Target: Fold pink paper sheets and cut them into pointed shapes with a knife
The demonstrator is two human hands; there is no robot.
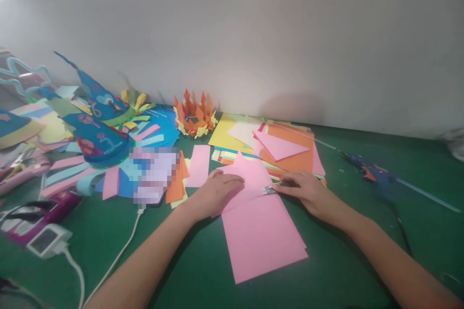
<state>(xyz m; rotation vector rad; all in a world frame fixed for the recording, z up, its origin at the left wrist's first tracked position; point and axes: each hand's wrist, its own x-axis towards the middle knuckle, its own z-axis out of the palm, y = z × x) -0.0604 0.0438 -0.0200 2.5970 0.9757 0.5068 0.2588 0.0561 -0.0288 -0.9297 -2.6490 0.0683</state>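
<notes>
Pink sheets of paper (263,241) lie before me, with a crease or edge running across them. My left hand (221,193) rests on the upper left part of the pink paper, fingers stretched out and lying flat. Closed around a small cutter-like tool with a shiny metal end (268,190), my right hand (308,195) is at the right end of that line. The metal end touches the paper there. Most of the tool's handle is hidden by my fingers.
Behind the hands lies a stack of coloured paper (290,147), near an orange paper crown (195,116). Blue cone hats (97,142), a blurred-out phone (155,176) and a white cable (121,253) are at left. A blue glue gun (377,171) lies at right. A white wall (232,43) stands behind.
</notes>
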